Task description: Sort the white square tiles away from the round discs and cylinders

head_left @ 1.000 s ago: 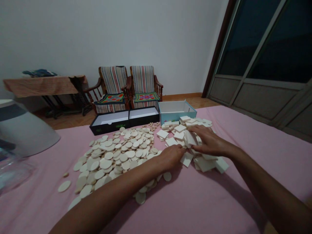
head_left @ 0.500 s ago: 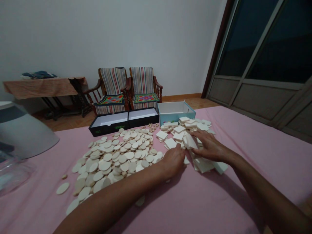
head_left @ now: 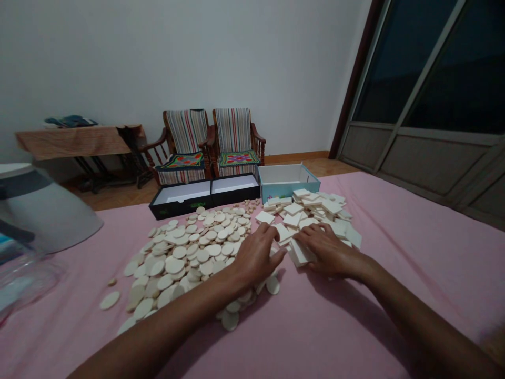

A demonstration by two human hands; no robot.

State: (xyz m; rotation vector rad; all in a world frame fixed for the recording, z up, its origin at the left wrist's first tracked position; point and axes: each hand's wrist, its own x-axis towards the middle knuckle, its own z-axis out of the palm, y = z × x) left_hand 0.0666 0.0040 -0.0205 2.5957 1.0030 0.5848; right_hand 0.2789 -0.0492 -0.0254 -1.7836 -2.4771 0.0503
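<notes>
My right hand (head_left: 329, 251) is closed around a short stack of square wooden tiles (head_left: 300, 253), held tilted at the near edge of a heap of pale square tiles (head_left: 292, 220). Beside it, my left hand (head_left: 257, 253) hovers with thumb and fingers apart, and nothing shows between them. That hand is between the square tiles and a wide spread of pale round wooden discs (head_left: 179, 252). My left forearm hides part of the discs.
Behind the discs stand two shallow black boxes (head_left: 181, 205) with white insides. A light-blue box (head_left: 290, 192) sits behind the square tiles. Small wooden bits (head_left: 248, 206) lie near the boxes. At the left are a grey-white appliance (head_left: 59, 221) and a clear plastic container (head_left: 29, 279).
My left hand has drawn away from the tiles to the left and spread its fingers. My right hand has come lower and nearer, gripping a stack of squares. The view has shifted slightly.
</notes>
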